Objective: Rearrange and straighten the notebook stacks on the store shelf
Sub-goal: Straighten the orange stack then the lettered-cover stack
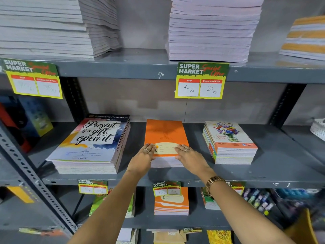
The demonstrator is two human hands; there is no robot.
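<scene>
Grey shelf (274,152), hands (143,158) (189,155) pressing orange stack (165,134)

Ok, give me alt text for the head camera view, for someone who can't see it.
A person's left hand and right hand press flat on the near end of an orange notebook stack on a grey metal shelf. A "Present is a gift" stack sits to its left, a floral-cover stack to its right.
</scene>
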